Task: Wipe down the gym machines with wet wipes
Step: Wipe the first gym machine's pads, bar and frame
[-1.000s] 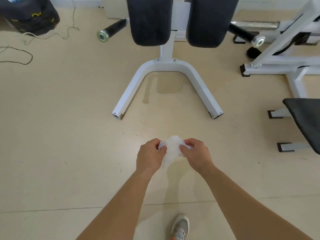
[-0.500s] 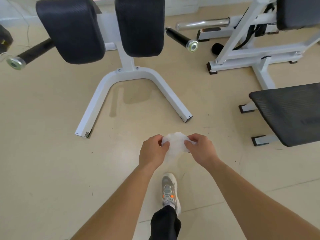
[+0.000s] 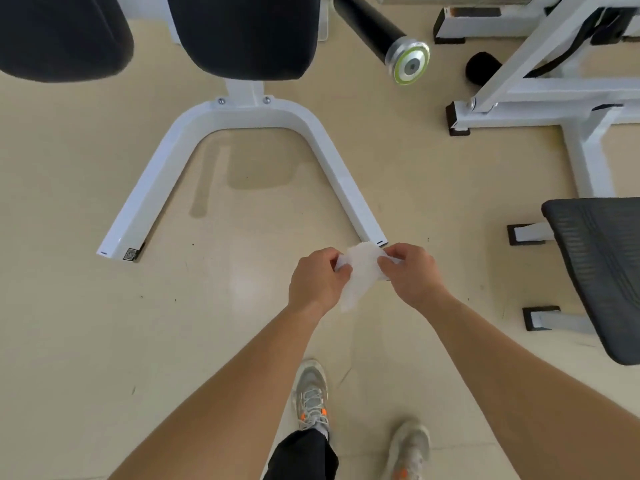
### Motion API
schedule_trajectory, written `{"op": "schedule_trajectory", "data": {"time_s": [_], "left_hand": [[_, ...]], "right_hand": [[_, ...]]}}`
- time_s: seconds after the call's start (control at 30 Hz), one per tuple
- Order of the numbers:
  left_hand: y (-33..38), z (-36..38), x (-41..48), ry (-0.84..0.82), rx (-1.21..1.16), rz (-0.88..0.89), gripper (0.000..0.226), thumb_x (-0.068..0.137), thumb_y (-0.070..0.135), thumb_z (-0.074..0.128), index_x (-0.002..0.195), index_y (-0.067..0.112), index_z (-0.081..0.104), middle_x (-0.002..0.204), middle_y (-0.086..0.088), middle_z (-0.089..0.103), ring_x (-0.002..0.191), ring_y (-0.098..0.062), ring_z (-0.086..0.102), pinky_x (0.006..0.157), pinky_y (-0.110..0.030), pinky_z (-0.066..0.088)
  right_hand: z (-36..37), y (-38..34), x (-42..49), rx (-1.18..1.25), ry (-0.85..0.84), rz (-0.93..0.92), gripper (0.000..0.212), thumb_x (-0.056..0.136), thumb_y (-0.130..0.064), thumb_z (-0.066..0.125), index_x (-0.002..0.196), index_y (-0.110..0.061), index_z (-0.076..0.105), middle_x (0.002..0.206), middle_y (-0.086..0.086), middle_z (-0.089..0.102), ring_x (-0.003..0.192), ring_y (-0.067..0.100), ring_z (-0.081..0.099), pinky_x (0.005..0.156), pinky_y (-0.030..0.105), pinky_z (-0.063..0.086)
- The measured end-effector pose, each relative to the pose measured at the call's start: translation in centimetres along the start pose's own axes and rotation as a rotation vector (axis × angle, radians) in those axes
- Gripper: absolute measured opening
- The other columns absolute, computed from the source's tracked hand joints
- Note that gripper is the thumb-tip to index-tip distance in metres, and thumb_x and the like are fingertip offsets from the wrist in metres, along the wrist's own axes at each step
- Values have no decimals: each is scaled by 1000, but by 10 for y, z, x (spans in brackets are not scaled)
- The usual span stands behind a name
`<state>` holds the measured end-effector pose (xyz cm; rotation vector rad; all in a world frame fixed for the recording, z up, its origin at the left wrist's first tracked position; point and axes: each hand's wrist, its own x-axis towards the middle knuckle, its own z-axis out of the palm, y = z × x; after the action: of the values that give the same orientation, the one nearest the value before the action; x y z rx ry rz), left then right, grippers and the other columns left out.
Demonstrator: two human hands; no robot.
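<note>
The left hand (image 3: 317,280) and right hand (image 3: 412,271) each had a grip pinched on one edge of the crumpled wet wipe (image 3: 360,268), which hung in the air between them. Ahead lay the machine's white base (image 3: 242,112). Its right leg (image 3: 346,181) ended just beyond the wipe, nearer the right hand, with its long axis running away leftward toward the black pads (image 3: 242,32).
</note>
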<state>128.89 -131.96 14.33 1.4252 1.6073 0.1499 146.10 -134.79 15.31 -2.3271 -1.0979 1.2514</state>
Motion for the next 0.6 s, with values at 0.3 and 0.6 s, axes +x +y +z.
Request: {"op": "schedule_trajectory", "data": {"time_s": [0.3,0.6], "left_hand": [[-49,146,120,203,-163,-88,15,90,29,68,83,18,61,73,7,62,67,-17,59,63,-32,50],[-93,262,246,451,-300,-114,13,92,27,66,89,14,66,83,4,67,78,-19,63,71,-33,52]], "right_hand": [[37,99,153,-126,6,-106,10,91,-22,60,88,-28,68,81,-8,67,67,17,60,53,25,42],[71,176,307,-147,50,-252,10,91,-20,60,88,-28,66,83,-8,66,77,18,62,56,26,44]]}}
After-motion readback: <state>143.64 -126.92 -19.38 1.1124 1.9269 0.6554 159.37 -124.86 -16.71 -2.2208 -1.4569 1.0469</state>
